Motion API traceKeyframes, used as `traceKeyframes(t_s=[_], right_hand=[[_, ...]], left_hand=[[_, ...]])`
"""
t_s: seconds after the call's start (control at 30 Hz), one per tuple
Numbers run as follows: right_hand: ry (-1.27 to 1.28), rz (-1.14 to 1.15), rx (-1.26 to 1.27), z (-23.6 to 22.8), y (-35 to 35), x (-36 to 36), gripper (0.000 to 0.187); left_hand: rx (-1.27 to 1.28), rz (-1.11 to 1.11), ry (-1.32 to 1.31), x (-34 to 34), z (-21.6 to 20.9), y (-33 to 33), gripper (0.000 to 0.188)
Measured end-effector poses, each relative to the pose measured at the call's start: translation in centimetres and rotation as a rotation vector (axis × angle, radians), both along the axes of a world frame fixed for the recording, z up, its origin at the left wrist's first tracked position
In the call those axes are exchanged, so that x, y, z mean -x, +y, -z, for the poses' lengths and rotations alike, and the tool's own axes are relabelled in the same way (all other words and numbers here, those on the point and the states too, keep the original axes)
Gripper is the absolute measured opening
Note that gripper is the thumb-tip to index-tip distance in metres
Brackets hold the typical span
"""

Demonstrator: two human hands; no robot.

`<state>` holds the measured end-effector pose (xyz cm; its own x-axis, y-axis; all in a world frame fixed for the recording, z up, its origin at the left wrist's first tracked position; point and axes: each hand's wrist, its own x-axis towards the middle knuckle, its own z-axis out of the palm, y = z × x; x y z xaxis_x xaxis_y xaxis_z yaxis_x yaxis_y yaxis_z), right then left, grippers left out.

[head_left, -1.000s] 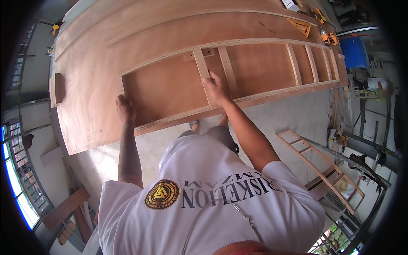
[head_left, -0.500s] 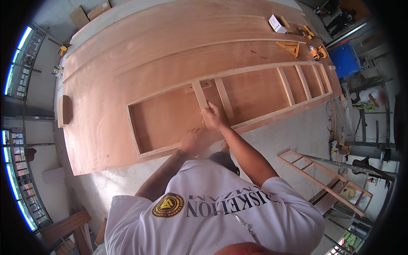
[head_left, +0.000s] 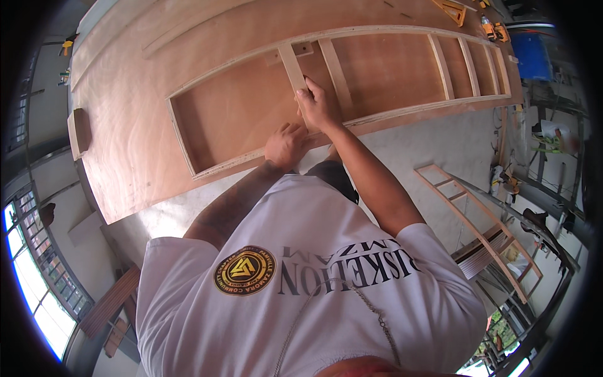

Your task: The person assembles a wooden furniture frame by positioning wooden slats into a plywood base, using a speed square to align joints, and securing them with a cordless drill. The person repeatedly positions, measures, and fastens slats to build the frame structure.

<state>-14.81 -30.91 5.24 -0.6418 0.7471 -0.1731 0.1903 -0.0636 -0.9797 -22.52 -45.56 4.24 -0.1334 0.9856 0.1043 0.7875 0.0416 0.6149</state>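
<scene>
A long light-wood frame (head_left: 377, 115) with several crosspieces lies flat on a reddish-brown plywood sheet (head_left: 125, 151). My right hand (head_left: 320, 105) is closed round one crosspiece (head_left: 291, 66), the second upright from the frame's left end, thumb lying along it. Against the near rail, at the lower end of that same crosspiece, my left hand (head_left: 287, 146) is closed with bent fingers; its fingertips are partly hidden. A small drilled wood block (head_left: 303, 48) sits at the far rail beside the crosspiece.
A yellow speed square (head_left: 451, 11) and a yellow power tool (head_left: 494, 29) lie at the far right. At the sheet's left edge stands a wood block (head_left: 79, 133). A ladder-like wooden frame (head_left: 477, 229) leans at the right, near a blue bin (head_left: 531, 56).
The view has shifted, so the frame and plywood appear higher. My left hand, blurred before, now rests still at the near rail. My right hand stays on the crosspiece.
</scene>
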Motion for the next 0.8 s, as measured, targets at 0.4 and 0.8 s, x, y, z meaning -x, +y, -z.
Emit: traceKeyframes(t_s=[0.4,0.8], right_hand=[[-0.257,0.010,-0.094,1.3,-0.1,0.6,0.047],[-0.062,0.033,-0.019,2.7,0.2,0.6,0.034]], left_hand=[[0.000,-0.044,-0.065,0.0,-0.2,0.0,0.024],[0.008,0.007,-0.019,0.3,0.1,0.0,0.020]])
